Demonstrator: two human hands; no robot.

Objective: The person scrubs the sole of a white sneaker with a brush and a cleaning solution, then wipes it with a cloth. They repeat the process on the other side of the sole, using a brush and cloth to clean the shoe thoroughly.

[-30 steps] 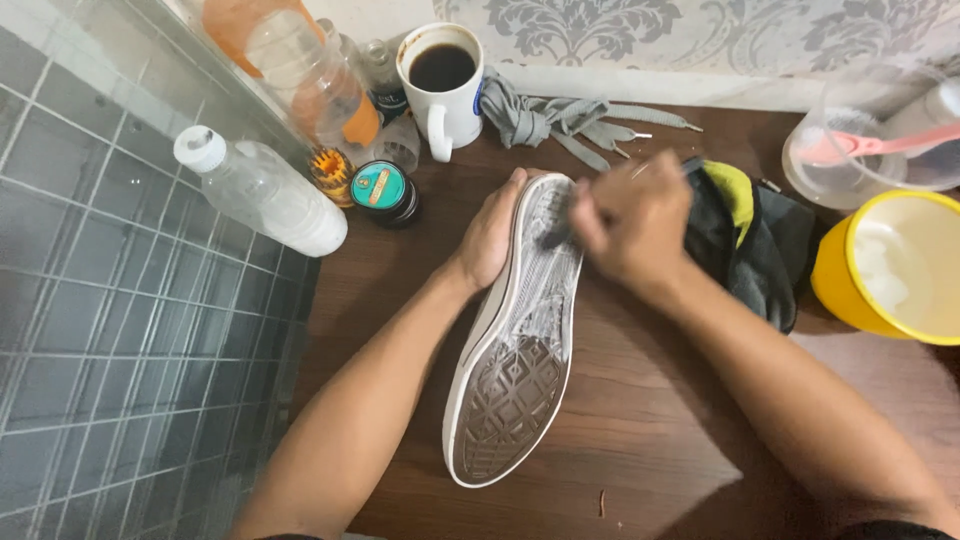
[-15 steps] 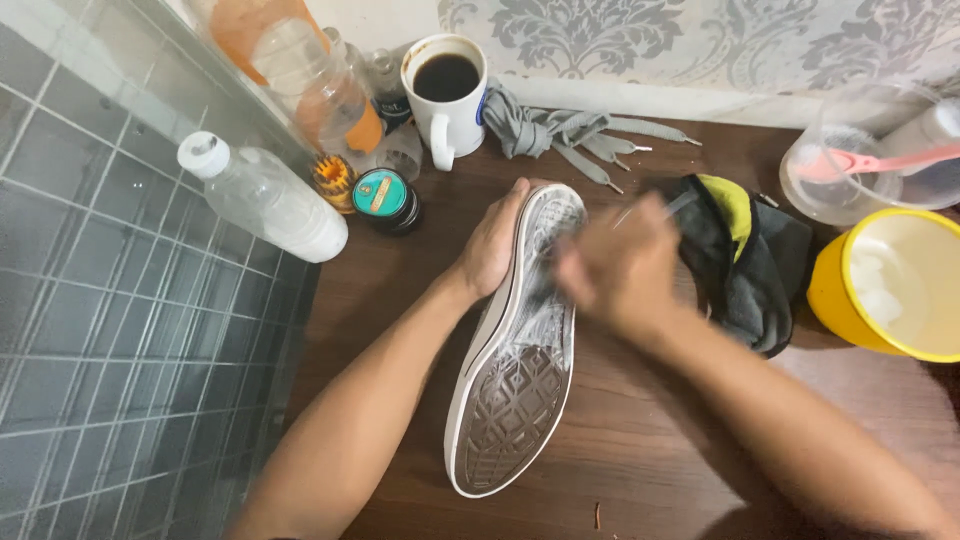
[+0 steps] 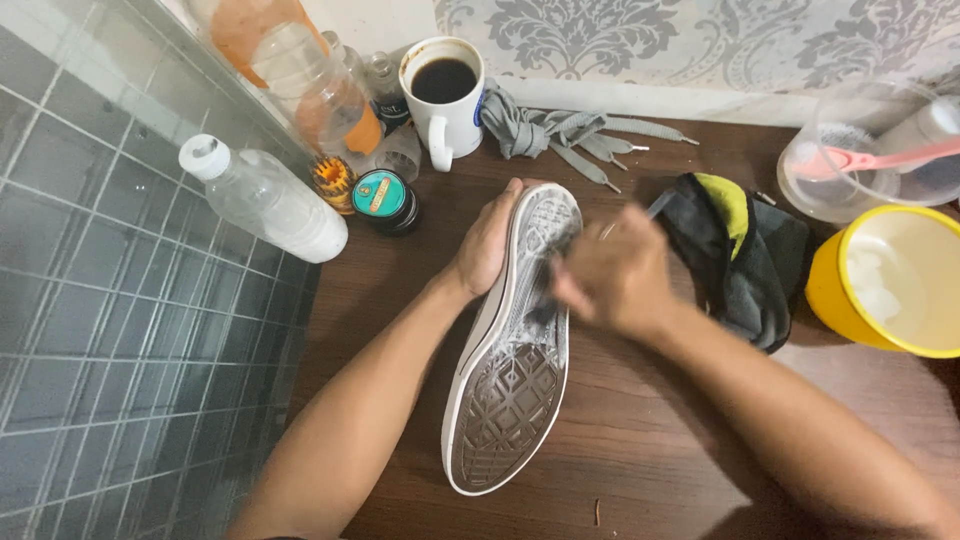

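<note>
Shoe (image 3: 510,385): lay sole-up mid surface (image 3: 640,470), toe toward back edge, heel toward front edge; white rim, grey patterned tread.
Left hand (image 3: 490,245): pressed flat on shoe's left side near toe, fingers together along the rim.
Right hand (image 3: 610,275): blurred, over the sole's toe half, fingers curled shut on something dark, cannot tell what.
Cloth (image 3: 745,260): dark with yellow patch, just right of right hand.
Bucket (image 3: 835,290): yellow, right edge.
Mug (image 3: 450,115): white, dark drink, back edge.
Laces (image 3: 560,130): grey, beside mug.
Bottle (image 3: 265,200): clear, lying at left edge.
Tin (image 3: 382,197): round, green lid, near bottle.
</note>
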